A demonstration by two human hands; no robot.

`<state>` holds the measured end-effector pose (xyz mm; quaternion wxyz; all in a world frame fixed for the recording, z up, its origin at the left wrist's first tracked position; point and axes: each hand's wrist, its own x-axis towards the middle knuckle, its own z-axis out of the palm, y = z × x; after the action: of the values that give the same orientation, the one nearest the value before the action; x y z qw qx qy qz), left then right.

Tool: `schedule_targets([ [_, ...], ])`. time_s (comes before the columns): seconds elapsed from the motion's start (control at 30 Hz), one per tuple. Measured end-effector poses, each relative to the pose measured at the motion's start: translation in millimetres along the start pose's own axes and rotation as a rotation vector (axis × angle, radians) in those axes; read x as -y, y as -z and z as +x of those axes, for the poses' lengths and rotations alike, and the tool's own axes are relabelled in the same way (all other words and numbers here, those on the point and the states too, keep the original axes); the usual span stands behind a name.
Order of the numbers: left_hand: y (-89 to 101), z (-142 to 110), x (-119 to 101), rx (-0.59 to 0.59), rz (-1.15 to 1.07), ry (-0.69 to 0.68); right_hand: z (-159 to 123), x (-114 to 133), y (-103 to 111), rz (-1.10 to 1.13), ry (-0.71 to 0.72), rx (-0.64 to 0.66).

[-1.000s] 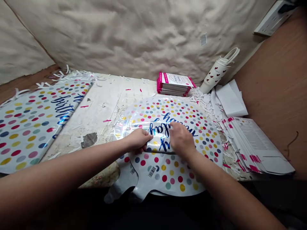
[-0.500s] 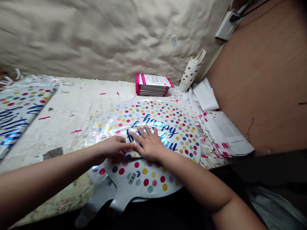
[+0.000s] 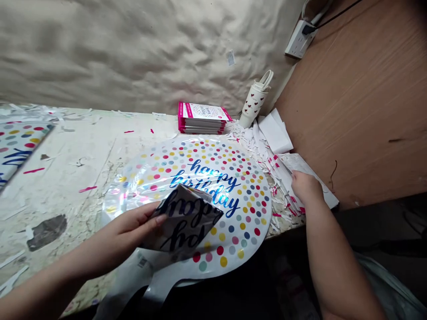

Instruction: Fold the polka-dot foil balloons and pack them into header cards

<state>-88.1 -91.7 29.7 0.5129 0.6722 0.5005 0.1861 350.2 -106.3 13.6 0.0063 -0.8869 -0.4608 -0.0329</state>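
My left hand (image 3: 138, 224) is closed on a folded foil balloon (image 3: 190, 218), its edge pinched between thumb and fingers. The folded packet is tilted up, with dark lettering on its near side. Beneath it lies a flat, round foil balloon (image 3: 253, 191) with coloured dots and blue "happy birthday" lettering; its tail (image 3: 160, 284) hangs over the table's front edge. Over on the right, my right hand (image 3: 307, 189) is at a stack of flat white packaging sleeves (image 3: 322, 189) with pink edges. Its fingers are curled onto the stack's left side, and the fingertips are partly hidden.
A neat pile of pink-and-white printed packages (image 3: 203, 118) stands at the back, beside a white tumbler with hearts (image 3: 253, 104). Paper scraps (image 3: 248, 138) litter the table. Another dotted foil balloon (image 3: 20, 144) lies far left. A power strip (image 3: 300, 40) hangs on the right partition (image 3: 350, 111).
My left hand has lifted the folded balloon off the flat one and tilted it. My right hand has left the balloon and moved right to the sleeve stack. The view has shifted slightly right.
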Motion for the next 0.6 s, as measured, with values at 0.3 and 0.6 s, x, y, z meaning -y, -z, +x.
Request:
schedule_targets([
  [0.3, -0.8, -39, -48, 0.676, 0.006, -0.281, -145, 143, -27, 0.697, 1.217, 0.277],
  [0.6, -15.6, 19, 2, 0.130, 0.194, -0.264, -109, 117, -6, 1.048, 0.611, 0.956],
])
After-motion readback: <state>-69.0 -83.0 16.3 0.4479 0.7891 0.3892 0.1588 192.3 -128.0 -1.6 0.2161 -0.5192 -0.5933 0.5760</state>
